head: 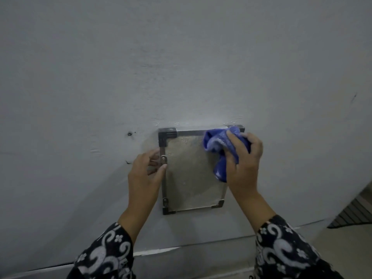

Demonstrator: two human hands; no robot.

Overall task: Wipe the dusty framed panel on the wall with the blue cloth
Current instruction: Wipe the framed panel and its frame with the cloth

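A small framed panel [189, 174] with a dark metal frame and a dusty, textured face is fixed to the grey wall. My right hand [244, 164] grips a bunched blue cloth [218, 147] and presses it against the panel's upper right corner, hiding that corner. My left hand [146, 170] rests at the frame's left edge, thumb and fingers pinching around a small metal latch [163, 159]. Both arms wear dark sleeves with a white swirl pattern.
The grey wall [181, 67] fills most of the view, with a small hole [129, 134] left of the panel. A skirting line [157, 252] runs along the bottom. A dark slatted grate [354, 214] lies on the floor at the right.
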